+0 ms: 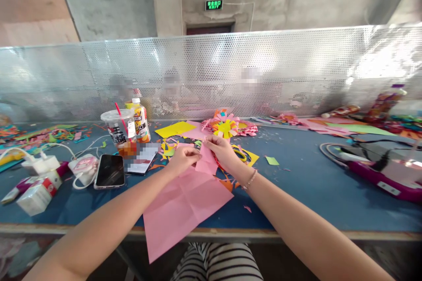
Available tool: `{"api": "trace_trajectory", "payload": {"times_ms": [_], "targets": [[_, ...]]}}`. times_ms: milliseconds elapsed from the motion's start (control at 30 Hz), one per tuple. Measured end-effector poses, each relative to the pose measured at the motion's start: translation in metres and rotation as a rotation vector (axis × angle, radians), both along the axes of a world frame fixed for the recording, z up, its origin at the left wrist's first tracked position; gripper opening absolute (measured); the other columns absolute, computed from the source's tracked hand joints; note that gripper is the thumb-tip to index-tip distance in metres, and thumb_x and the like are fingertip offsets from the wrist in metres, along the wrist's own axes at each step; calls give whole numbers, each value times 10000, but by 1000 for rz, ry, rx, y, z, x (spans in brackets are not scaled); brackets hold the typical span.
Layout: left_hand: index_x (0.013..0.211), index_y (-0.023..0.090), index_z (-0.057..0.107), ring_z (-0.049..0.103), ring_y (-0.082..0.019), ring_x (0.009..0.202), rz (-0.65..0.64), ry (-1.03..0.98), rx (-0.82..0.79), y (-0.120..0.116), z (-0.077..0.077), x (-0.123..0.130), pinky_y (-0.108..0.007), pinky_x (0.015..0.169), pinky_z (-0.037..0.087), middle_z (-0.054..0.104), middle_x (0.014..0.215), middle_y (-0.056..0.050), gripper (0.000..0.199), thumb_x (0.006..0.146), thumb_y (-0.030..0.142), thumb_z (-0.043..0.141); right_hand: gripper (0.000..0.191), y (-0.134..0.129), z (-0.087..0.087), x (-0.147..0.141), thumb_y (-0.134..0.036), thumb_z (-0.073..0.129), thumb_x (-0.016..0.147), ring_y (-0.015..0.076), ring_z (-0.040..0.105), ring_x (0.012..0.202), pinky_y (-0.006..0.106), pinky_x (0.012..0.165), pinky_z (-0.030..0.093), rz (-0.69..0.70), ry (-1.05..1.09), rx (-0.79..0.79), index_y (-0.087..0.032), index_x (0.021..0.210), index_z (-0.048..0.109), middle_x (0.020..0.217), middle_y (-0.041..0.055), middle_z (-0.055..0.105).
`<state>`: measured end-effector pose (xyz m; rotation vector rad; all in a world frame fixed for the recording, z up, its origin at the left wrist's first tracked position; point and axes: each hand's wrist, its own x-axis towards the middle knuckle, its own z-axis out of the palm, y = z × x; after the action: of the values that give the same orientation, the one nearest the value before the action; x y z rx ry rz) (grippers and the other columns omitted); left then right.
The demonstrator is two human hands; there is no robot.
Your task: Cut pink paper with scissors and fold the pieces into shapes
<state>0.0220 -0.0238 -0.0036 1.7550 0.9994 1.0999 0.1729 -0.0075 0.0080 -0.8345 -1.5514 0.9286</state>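
Over the middle of the desk (pixel 296 193), the right hand (pixel 224 151) pinches the upper end of a folded pink paper piece (pixel 206 161) between thumb and fingers. The left hand (pixel 184 159) has its fingers curled with the tips at that piece's left edge; whether they grip it, I cannot tell. Below both hands lies a large pink sheet (pixel 187 206), creased, its lower corner hanging past the desk's near edge.

Left of the hands, towards the far edge, a clear plastic cup (pixel 117 129) stands upright with a red straw (pixel 121 113) leaning in it; reddish-amber drink (pixel 122 150) shows at the bottom. Just behind it, to the right, is an upright bottle (pixel 142 124) with a white cap and orange contents low down. A white box (pixel 38 195) with a red band lies near the left corner of the near edge, its contents hidden. At the far edge's right end, a purple-capped bottle (pixel 385 101) leans; its contents are too blurred to judge. Paper flowers (pixel 227 125) sit beyond the hands.
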Motion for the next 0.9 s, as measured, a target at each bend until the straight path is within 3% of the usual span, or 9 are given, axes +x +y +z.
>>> {"api": "trace_trajectory", "payload": {"times_ms": [400,567,767,900], "targets": [[544,145,524,430,-96,511,34,52,174,4,2,-4,-227,525,385,449,520,20,248,683,350,543,284,-7,5,-3,-445,591,658,74,368,488,224,464,286,31,-66,12,-167,608,563,564,-24,483],[560,149,499,436,-94,531,41,-11,156,4,2,-5,-230,548,413,430,540,22,280,695,392,531,273,-8,4,-3,-434,580,673,59,295,434,221,417,228,15,-117,-12,-166,622,565,516,-44,422],[593,137,508,458,-92,532,-9,-37,20,2,1,-2,-241,539,450,441,554,23,282,650,403,582,280,-2,1,-1,-426,607,648,71,339,487,225,464,278,-22,-73,58,-165,580,535,541,-37,439],[532,139,476,442,-85,498,-14,2,49,3,2,-2,-235,515,438,413,511,30,303,651,397,583,265,0,0,0,-422,606,649,81,363,513,227,483,290,-38,-55,63,-169,604,546,556,-32,450]]}}
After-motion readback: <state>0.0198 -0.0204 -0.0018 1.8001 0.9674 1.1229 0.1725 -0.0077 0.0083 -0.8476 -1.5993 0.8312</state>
